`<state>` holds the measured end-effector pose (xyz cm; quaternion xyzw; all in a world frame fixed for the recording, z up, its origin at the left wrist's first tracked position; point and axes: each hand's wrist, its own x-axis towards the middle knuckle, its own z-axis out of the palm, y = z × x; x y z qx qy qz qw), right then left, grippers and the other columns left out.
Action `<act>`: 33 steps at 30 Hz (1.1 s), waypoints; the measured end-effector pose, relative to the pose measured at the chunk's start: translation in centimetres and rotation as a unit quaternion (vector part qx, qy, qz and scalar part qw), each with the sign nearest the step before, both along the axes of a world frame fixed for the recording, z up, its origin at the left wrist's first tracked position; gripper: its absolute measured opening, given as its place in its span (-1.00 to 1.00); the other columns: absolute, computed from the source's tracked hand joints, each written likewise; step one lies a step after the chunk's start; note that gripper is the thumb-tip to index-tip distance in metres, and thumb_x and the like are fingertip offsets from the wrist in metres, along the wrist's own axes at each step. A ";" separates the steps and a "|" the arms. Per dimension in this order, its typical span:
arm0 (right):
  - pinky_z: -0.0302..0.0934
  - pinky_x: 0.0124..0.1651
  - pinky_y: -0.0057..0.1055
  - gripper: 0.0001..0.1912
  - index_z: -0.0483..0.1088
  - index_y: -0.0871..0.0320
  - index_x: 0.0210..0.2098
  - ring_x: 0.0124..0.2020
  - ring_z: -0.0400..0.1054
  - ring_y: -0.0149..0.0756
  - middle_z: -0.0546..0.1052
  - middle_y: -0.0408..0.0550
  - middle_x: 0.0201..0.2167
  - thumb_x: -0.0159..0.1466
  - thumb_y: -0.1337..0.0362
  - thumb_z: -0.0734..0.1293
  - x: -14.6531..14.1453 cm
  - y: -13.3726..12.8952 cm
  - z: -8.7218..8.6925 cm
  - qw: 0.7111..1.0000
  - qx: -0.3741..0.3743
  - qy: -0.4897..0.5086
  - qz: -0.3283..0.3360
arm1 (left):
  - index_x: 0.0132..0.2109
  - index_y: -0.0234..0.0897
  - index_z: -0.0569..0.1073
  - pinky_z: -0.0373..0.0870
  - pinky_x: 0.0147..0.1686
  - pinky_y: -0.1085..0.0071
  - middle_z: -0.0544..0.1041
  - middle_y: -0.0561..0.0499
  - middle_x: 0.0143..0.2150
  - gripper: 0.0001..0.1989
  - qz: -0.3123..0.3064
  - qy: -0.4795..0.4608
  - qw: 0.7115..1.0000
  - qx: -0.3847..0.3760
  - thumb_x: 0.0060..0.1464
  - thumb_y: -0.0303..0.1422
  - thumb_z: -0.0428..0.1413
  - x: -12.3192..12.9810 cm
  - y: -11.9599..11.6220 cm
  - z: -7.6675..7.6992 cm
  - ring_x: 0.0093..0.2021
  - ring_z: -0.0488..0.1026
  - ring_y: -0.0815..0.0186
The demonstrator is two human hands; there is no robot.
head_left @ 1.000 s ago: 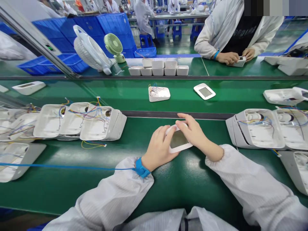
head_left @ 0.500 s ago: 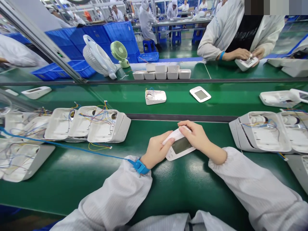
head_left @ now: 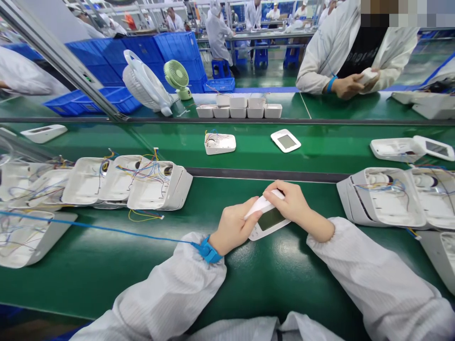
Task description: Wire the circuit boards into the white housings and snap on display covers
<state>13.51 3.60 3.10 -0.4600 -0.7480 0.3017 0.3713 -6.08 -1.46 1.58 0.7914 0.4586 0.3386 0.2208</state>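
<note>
At the green bench (head_left: 135,279), between white housings (head_left: 179,189) on either side, a white display unit (head_left: 263,205), screen (head_left: 272,220) up, is held two-handed: left hand (head_left: 232,225) clasping its left edge, right hand (head_left: 289,203) pinching its far edge.

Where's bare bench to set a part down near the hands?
Bare green tabletop: between the white sleeves, nearer than the white plastic device with a dark screen; also between the left hand and the left row of open white plastic housings. Crowded: along that row and the right group of open white housings.
</note>
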 end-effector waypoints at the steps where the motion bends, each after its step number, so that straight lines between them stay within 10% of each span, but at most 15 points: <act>1: 0.27 -0.17 -0.28 -0.70 0.48 0.10 -0.30 -0.26 0.47 -0.20 0.59 -0.07 -0.30 0.30 0.02 0.26 -0.1 0.1 -0.2 1.000 -0.004 0.003 -0.002 | 0.12 -0.22 0.43 0.41 -0.20 0.39 0.62 -0.02 -0.13 -0.64 0.006 -0.029 0.999 -0.017 0.29 -0.22 -0.05 0.0 0.2 -0.1 -0.22 0.55 0.27; 5: 0.27 0.01 -0.16 -0.55 0.42 0.14 0.02 -0.03 0.44 -0.07 0.55 0.06 -0.05 0.32 -0.03 0.22 -0.4 0.5 -1.2 1.000 0.000 -0.019 -0.017 | 0.02 -0.27 0.52 0.44 -0.16 0.37 0.61 -0.05 -0.06 -0.64 0.089 -0.166 0.977 -0.098 0.27 -0.16 -0.01 -0.4 1.3 -0.9 -0.13 0.54 0.23; 12: 0.31 -0.11 -0.23 -0.56 0.43 0.17 -0.01 -0.18 0.48 -0.11 0.59 0.05 -0.15 0.27 -0.01 0.31 0.2 1.1 -1.4 0.998 -0.021 -0.057 0.003 | 0.08 -0.24 0.50 0.41 -0.30 0.43 0.62 -0.01 -0.14 -0.61 0.087 -0.191 0.971 -0.110 0.28 -0.15 -0.02 -0.1 1.0 -1.3 -0.27 0.51 0.30; 22: 0.37 -0.05 -0.19 -0.49 0.39 0.15 0.05 -0.12 0.49 -0.14 0.57 0.05 -0.09 0.19 0.02 0.40 -0.8 1.1 -3.6 0.969 -0.151 0.154 0.118 | 0.16 -0.28 0.36 0.39 0.07 0.19 0.49 -0.18 0.10 -0.53 0.178 -0.274 0.944 -0.048 0.31 -0.07 -0.12 -1.0 2.9 -2.3 0.07 0.45 0.15; 28: 0.30 0.05 -0.17 -0.59 0.40 0.10 0.07 -0.03 0.43 -0.13 0.53 0.04 -0.02 0.27 0.09 0.36 -0.4 0.2 -2.3 0.994 0.084 0.056 0.051 | 0.31 -0.18 0.10 0.23 0.23 0.14 0.25 -0.22 0.31 -0.28 0.115 -0.248 0.962 0.020 0.13 0.04 0.08 -1.2 3.1 -2.6 0.29 0.25 0.08; 33: 0.30 0.02 -0.23 -0.62 0.37 0.08 0.10 -0.03 0.44 -0.16 0.53 0.03 0.00 0.32 0.13 0.32 -0.6 -0.5 -1.9 0.986 0.121 -0.008 0.114 | 0.06 -0.22 0.35 0.37 0.04 0.15 0.45 -0.12 0.01 -0.35 0.118 -0.153 0.980 0.039 -0.05 0.10 0.21 -1.4 2.4 -1.8 0.02 0.43 0.10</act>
